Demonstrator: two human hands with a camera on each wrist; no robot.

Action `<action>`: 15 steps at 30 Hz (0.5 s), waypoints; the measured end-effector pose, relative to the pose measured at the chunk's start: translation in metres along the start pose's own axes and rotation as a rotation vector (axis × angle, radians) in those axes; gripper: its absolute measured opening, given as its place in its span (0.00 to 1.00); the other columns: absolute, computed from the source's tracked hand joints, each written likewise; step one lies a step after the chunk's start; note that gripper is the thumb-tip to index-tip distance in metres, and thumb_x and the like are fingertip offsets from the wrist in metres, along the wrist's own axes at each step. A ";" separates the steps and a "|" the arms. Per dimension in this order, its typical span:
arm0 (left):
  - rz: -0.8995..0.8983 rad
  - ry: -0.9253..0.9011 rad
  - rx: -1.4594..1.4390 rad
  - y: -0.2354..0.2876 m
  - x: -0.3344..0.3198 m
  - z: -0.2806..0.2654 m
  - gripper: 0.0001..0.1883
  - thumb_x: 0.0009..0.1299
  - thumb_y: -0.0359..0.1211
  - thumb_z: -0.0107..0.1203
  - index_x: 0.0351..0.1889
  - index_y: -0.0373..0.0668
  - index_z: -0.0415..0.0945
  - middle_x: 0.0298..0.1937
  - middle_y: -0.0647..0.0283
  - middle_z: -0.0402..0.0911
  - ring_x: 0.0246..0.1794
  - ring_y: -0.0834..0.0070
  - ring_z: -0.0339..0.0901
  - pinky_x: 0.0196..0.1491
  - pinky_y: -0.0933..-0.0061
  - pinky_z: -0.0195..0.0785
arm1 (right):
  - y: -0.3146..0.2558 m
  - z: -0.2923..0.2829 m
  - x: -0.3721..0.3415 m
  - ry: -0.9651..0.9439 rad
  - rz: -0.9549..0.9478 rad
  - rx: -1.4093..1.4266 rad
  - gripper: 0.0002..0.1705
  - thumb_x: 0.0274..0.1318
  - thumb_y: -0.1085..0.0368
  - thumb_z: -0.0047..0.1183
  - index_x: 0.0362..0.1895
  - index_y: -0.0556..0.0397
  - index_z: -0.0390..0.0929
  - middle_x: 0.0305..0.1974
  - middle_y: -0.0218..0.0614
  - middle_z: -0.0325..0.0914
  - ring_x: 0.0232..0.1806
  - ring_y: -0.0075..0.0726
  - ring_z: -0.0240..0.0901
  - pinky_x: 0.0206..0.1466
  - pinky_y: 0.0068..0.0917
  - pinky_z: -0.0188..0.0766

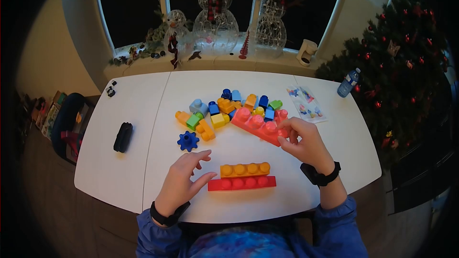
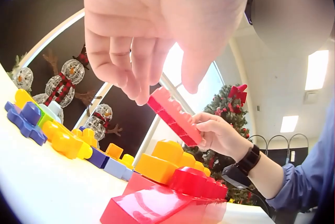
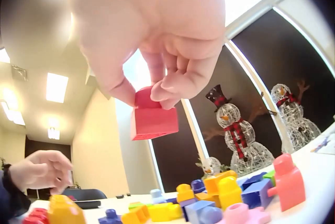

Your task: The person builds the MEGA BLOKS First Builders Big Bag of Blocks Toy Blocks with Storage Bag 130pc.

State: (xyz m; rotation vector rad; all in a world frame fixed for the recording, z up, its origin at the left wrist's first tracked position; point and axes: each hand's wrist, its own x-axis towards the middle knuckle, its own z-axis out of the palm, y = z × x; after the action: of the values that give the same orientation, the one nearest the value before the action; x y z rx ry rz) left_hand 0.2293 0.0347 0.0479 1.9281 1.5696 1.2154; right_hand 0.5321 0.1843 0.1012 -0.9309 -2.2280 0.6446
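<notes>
My right hand (image 1: 306, 144) pinches one end of a long red toy brick (image 1: 257, 125) between thumb and fingers, holding it up in front of the brick pile. In the right wrist view the brick (image 3: 153, 122) shows end-on below the fingertips. My left hand (image 1: 184, 180) holds nothing; its fingers are loosely bent beside the near bricks. Close to its thumb lie a long red brick (image 1: 242, 184) and, along its far side, a long yellow-orange brick (image 1: 245, 169). The left wrist view shows the orange brick (image 2: 158, 168) sitting higher than the red one.
Several colored bricks (image 1: 220, 120) are heaped across the table's middle, with a blue gear-shaped piece (image 1: 188, 141) at their near left. A black case (image 1: 123, 137) lies at left. Farther right are a printed sheet (image 1: 307, 103) and a water bottle (image 1: 349, 82).
</notes>
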 end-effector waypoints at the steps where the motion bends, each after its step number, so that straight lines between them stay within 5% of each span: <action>1: -0.012 0.013 -0.031 0.004 0.000 -0.001 0.24 0.64 0.31 0.74 0.60 0.44 0.82 0.45 0.60 0.85 0.39 0.69 0.79 0.37 0.73 0.73 | -0.009 0.000 -0.009 -0.061 -0.070 -0.015 0.14 0.53 0.70 0.66 0.45 0.53 0.81 0.29 0.32 0.77 0.25 0.26 0.72 0.31 0.24 0.71; 8: 0.063 -0.182 0.026 0.007 -0.006 -0.005 0.27 0.62 0.35 0.76 0.59 0.44 0.83 0.40 0.62 0.83 0.40 0.68 0.79 0.40 0.70 0.73 | -0.016 0.023 -0.052 -0.316 -0.121 0.066 0.13 0.54 0.69 0.65 0.45 0.52 0.82 0.35 0.36 0.81 0.31 0.38 0.80 0.36 0.32 0.79; 15: 0.129 -0.198 0.042 0.002 -0.008 0.010 0.19 0.64 0.34 0.74 0.53 0.44 0.87 0.41 0.59 0.83 0.43 0.61 0.81 0.47 0.65 0.77 | -0.010 0.040 -0.062 -0.265 -0.200 0.027 0.12 0.54 0.70 0.66 0.43 0.52 0.82 0.34 0.37 0.80 0.32 0.42 0.80 0.35 0.32 0.78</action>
State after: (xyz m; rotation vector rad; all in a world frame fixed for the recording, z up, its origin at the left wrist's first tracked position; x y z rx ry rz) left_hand 0.2386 0.0289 0.0404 2.1333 1.3986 1.0106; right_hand 0.5335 0.1237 0.0581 -0.6269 -2.4988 0.7383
